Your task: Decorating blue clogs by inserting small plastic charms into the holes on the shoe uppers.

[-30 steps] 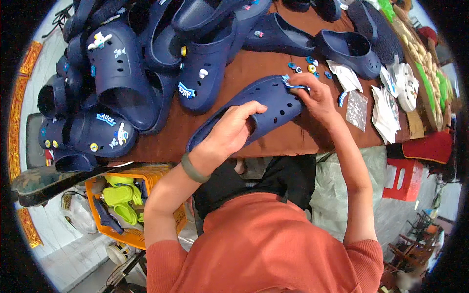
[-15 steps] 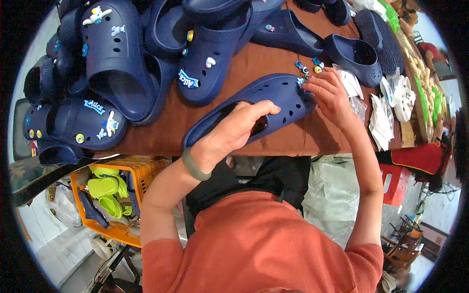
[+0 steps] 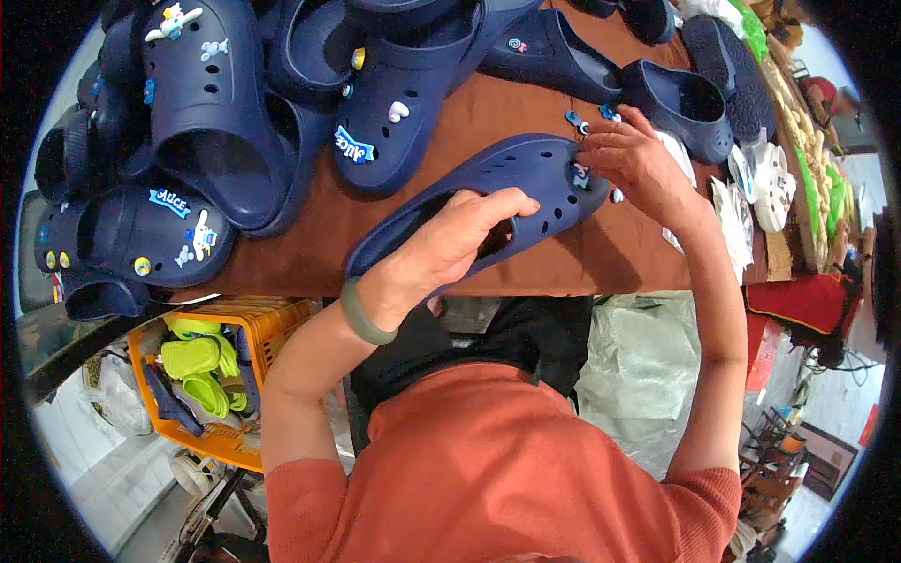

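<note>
A dark blue clog (image 3: 526, 155) lies slanted on the brown tabletop, its toe toward the right. My left hand (image 3: 460, 230) grips it at the foot opening, thumb over the upper and the other fingers hidden inside. At the toe sits a small blue-and-white charm (image 3: 581, 176). My right hand (image 3: 643, 169) is over that toe with its fingers bent together; whatever they pinch is too small to make out. Beside its fingertips lie several loose charms (image 3: 577, 120), partly covered by the hand. A small white piece (image 3: 617, 195) shows below the right hand.
Decorated blue clogs, one with a white heart charm (image 3: 399, 112), crowd the left and back of the brown tabletop (image 3: 300, 258). White packets (image 3: 732, 220) and a white charm piece (image 3: 773, 188) lie right. An orange crate (image 3: 253, 455) with green clogs stands below left.
My right hand has shifted slightly over the clog's toe, and its fingers now cover some of the loose charms. My left hand keeps its grip. The whole view has shifted a little.
</note>
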Tool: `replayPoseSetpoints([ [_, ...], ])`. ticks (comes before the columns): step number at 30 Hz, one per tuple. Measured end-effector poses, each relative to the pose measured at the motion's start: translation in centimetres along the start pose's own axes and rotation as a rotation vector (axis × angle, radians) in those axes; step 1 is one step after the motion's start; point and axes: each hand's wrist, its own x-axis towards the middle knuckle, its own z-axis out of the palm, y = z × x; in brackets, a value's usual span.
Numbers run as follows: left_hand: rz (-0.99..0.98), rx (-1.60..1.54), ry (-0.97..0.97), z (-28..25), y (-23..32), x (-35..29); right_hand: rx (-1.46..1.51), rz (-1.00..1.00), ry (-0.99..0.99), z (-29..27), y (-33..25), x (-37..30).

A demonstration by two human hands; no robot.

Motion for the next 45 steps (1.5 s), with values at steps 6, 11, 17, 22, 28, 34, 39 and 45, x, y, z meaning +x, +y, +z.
replayPoseSetpoints([
  [6,0.021,0.002,-0.022,-0.3,-0.4,0.3,0.389,0.495,0.218,3.0,-1.8,0.3],
  [11,0.016,0.002,-0.024,-0.4,-0.4,0.2,0.222,0.342,0.327,3.8,-2.7,-0.6],
  [17,0.053,-0.011,-0.030,-0.3,-0.8,0.2,-0.109,0.231,0.047,1.7,-5.1,-1.1],
  [22,0.096,0.045,-0.002,0.3,-0.8,-0.1,-0.127,0.247,-0.011,1.4,-5.7,-0.1],
  [28,0.085,0.091,0.044,-0.1,-0.8,0.1,-0.222,0.449,0.093,3.1,-8.1,1.8],
  [34,0.048,0.025,-0.004,0.6,0.1,-0.3,-0.295,0.532,0.267,4.9,-8.9,1.2],
  [39,0.077,0.038,0.054,0.7,-0.1,-0.4,-0.068,0.575,0.509,6.5,-9.1,-0.4],
  [45,0.023,0.047,0.024,1.1,0.4,-0.3,0.306,0.597,0.829,9.2,-10.2,-4.0],
])
